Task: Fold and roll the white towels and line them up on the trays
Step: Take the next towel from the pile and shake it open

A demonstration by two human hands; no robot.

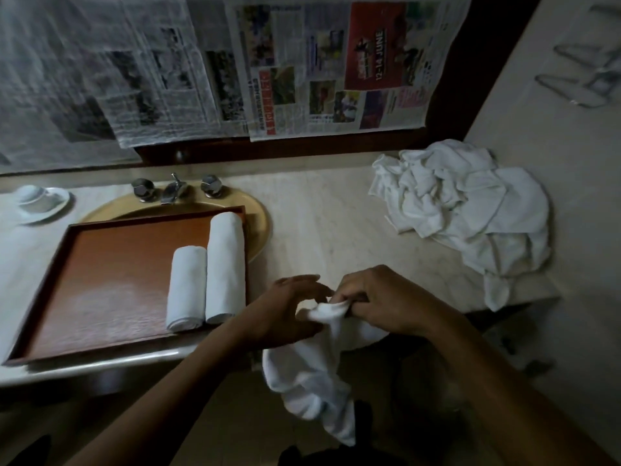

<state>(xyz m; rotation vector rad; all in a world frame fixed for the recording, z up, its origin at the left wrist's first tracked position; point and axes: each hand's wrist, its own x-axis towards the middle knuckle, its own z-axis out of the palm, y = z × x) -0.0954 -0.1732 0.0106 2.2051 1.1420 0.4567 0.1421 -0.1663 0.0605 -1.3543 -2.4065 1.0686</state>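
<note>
A brown wooden tray (111,274) lies over the sink on the counter. Two rolled white towels stand side by side at its right end: a longer roll (225,264) against the right rim and a shorter roll (186,287) to its left. My right hand (379,304) pinches the top edge of a loose white towel (312,375) that hangs down past the counter's front edge. My left hand (285,311) grips the same towel just to the left, thumb below and fingers above. A heap of unfolded white towels (467,210) lies at the back right of the counter.
A yellow sink basin (262,216) with chrome taps (174,190) sits under the tray's far side. A white soap dish (40,203) stands at the far left. Newspaper sheets (302,68) cover the mirror behind. A wall (554,163) bounds the counter on the right.
</note>
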